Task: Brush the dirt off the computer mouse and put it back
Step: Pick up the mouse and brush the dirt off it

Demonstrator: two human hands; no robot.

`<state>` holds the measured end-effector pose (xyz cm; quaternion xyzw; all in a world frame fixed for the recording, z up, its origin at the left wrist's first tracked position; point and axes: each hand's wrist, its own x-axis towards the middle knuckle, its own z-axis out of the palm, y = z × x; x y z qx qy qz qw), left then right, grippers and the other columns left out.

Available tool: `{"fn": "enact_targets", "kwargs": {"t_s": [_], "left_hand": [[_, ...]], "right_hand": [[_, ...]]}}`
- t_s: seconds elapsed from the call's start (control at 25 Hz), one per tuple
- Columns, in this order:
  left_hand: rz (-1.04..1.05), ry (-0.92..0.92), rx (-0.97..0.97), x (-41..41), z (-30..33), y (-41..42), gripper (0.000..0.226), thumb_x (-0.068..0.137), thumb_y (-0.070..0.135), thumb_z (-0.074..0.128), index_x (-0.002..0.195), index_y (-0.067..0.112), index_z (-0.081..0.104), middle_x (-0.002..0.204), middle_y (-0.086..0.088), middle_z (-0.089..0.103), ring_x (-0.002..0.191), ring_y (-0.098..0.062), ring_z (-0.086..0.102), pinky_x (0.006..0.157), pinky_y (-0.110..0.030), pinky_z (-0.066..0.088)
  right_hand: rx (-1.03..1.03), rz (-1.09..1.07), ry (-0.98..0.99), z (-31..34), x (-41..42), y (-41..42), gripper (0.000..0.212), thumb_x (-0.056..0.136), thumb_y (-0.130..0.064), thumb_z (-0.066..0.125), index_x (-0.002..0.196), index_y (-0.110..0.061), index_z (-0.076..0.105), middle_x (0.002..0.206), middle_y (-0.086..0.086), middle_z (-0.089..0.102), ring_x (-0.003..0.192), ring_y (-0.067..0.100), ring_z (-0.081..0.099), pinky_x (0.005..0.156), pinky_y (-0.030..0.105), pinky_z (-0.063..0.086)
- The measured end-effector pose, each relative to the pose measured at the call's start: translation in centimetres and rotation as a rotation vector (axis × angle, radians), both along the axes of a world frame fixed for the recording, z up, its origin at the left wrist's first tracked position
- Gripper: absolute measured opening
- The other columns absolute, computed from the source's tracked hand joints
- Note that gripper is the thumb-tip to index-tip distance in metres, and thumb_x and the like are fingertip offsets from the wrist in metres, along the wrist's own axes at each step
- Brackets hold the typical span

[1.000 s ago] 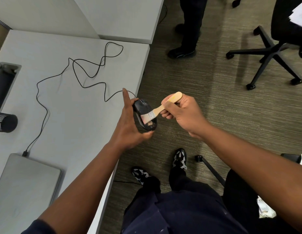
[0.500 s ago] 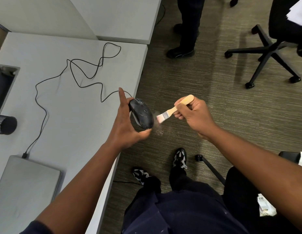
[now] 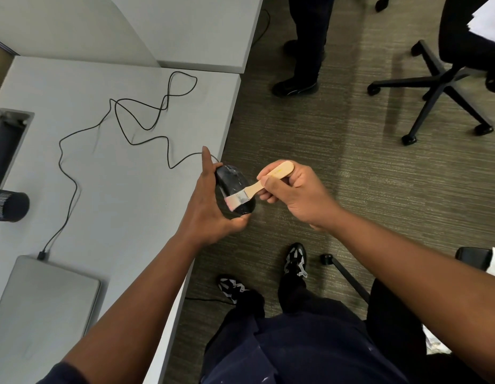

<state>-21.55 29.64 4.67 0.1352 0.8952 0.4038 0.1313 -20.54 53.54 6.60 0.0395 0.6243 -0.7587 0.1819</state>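
At the far left, a closed grey laptop (image 3: 44, 306) lies flat on the grey table (image 3: 124, 206), near its front edge. A dark cylinder (image 3: 9, 206) lies on its side beyond the laptop at the left border, and a rectangular cable slot (image 3: 8, 139) is cut into the table surface above it. A thin black cable (image 3: 74, 189) is plugged in at the laptop's far corner, runs across the table in loose loops, and reaches the table's right edge.

The left hand (image 3: 210, 206) is positioned at that right edge. Its grip is closed around the black computer mouse (image 3: 229, 181): the thumb supports the near end and the fingers lie along the left side, with the index finger extended straight. The mouse is held off the table, just beyond its edge and above the carpet (image 3: 337, 162), tilted with its top surface facing right. Pale streaks are visible on the shell.

The brush (image 3: 249, 194) has a pale wooden handle, a metal band and light bristles. The bristles lie against the top of the mouse near its lower end. The right hand (image 3: 299, 195) holds the handle, with fingers and thumb curled round it; the end of the handle projects above the knuckles.

Below, the person's dark trousers and patterned shoes (image 3: 296, 259) stand on the carpet. Further right, a black office chair base (image 3: 437, 87) stands on castors, and a second person's legs and shoe (image 3: 296, 84) are visible near the table's far corner.
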Motion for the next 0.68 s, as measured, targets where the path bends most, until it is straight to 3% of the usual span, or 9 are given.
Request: {"fn": "enact_targets", "kwargs": {"t_s": [0.16,0.24,0.36,0.48,0.68], "left_hand": [[0.001,-0.011,-0.008,0.1,0.2,-0.1,0.151,0.063,0.056,0.091,0.163,0.049,-0.023,0.142,0.023,0.043,0.129,0.013,0.048,0.105,0.0,0.032],[-0.002,-0.017,-0.015,0.1,0.2,-0.3,0.152,0.063,0.057,0.091,0.164,0.046,-0.021,0.144,0.022,0.044,0.13,0.01,0.05,0.106,-0.001,0.032],[-0.004,-0.017,-0.026,0.0,-0.1,-0.6,0.152,0.063,0.054,0.092,0.166,0.045,-0.019,0.145,0.022,0.045,0.133,-0.002,0.054,0.107,-0.003,0.034],[-0.001,-0.023,-0.044,-0.1,-0.2,-0.8,0.153,0.061,0.055,0.093,0.166,0.046,-0.018,0.149,0.019,0.046,0.135,-0.008,0.055,0.11,-0.012,0.038],[-0.001,-0.025,-0.047,0.0,0.0,-0.8,0.154,0.061,0.059,0.094,0.165,0.049,-0.018,0.154,0.012,0.048,0.139,-0.011,0.054,0.115,-0.024,0.042]], "right_hand": [[0.054,0.128,0.042,0.3,-0.1,1.4,0.011,0.103,-0.011,0.065,0.111,-0.01,0.072,0.092,0.003,0.079,0.084,0.012,0.073,0.075,0.021,0.058],[0.078,0.176,0.068,0.6,-0.3,2.1,0.013,0.102,-0.012,0.066,0.113,-0.009,0.072,0.096,0.011,0.076,0.087,0.014,0.071,0.079,0.024,0.058],[0.144,0.241,0.14,0.9,-0.3,2.8,0.012,0.1,-0.013,0.068,0.111,-0.011,0.074,0.098,0.024,0.071,0.087,0.028,0.067,0.081,0.046,0.057],[0.228,0.294,0.2,0.9,0.0,3.1,0.011,0.101,-0.014,0.068,0.108,-0.019,0.076,0.094,0.019,0.07,0.087,0.045,0.062,0.081,0.06,0.051],[0.488,0.391,0.259,0.9,-0.2,4.0,0.015,0.101,-0.015,0.068,0.104,-0.027,0.075,0.093,0.001,0.074,0.089,0.029,0.068,0.085,0.055,0.055]]}}
